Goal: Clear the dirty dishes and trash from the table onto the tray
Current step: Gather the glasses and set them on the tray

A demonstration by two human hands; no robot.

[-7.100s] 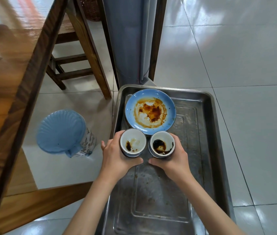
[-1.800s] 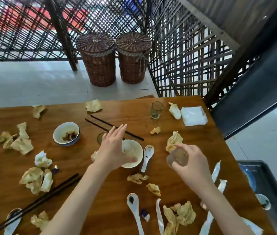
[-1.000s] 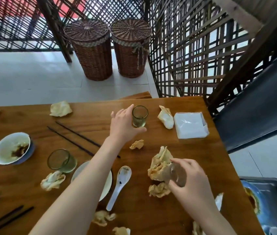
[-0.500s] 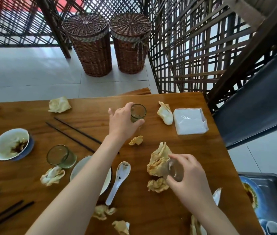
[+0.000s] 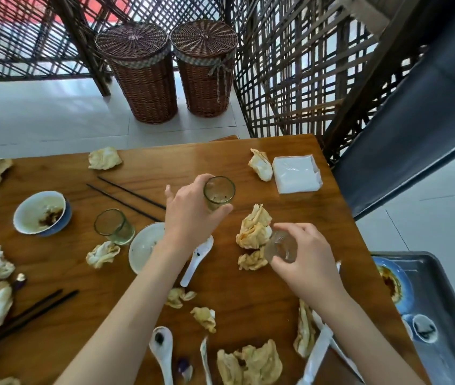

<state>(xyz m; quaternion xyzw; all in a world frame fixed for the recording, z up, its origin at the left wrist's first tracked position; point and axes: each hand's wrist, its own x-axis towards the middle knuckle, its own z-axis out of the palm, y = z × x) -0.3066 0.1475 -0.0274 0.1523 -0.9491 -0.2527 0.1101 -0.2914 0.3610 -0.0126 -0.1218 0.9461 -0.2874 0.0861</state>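
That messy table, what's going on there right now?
A person is clearing it. The left hand grips a small glass, and the right hand holds another glass. Crumpled napkins, spoons and a dirty bowl remain on the table; the tray at right already holds dishes.

Far edge: bare wooden table between the crumpled napkin and the napkin pack.
Centre: crowded; a glass, a plate, a spoon and black chopsticks lie close together.
Right: metal tray beside the table, bare along its outer part.
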